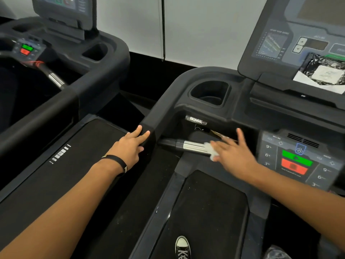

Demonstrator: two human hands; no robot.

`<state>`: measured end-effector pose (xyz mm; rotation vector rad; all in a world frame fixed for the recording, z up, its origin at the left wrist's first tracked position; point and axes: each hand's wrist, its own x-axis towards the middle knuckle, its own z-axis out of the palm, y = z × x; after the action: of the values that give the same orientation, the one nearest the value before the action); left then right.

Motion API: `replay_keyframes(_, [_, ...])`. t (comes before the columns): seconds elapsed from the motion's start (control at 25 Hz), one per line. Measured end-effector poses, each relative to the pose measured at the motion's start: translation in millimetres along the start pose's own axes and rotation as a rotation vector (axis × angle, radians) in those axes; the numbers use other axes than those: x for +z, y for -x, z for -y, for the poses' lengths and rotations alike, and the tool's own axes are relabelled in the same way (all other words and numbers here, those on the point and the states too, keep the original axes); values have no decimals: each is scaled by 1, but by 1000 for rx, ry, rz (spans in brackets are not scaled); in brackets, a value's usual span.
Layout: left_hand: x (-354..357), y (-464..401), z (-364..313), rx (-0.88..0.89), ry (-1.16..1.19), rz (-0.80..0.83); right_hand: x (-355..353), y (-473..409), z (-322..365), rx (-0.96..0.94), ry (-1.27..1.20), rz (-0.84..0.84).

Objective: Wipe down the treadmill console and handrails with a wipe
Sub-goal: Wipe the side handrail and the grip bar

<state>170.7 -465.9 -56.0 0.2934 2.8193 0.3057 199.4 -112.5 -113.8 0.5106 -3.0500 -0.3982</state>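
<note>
White crumpled wipe [211, 150] lies pressed against the silver metal grip bar [194, 146] below the black treadmill console [291, 159], under the right hand [233, 154], whose fingers are straight and spread. Left hand [130, 144] rests open-fingered on the black padded handrail [149, 124] at left.

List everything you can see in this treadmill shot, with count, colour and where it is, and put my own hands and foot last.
Treadmill: two, black, one near, one far left.
Console screen: one, grey, upper right.
Control panel: one, green and red buttons, right.
Cup holder: one, black, centre.
Silver grip bar: one, centre.
Wipe: one, white, on the bar under the right hand.
Packet: one, black and white, against the console.
Wristband: one, black, left wrist.
Left hand: rests on the black handrail.
Right hand: presses the wipe, blurred.
Shoe: one, black and white, on the belt.
</note>
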Motion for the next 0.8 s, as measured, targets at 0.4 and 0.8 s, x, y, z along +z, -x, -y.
replay_keyframes(0.4, [-9,-1,2,37,-1,51,-23,-58,121,188,-575,-264])
replay_keyframes(0.8, [-4,-5,14,138,-65,30,-80,-28,294,691,-1597,-226])
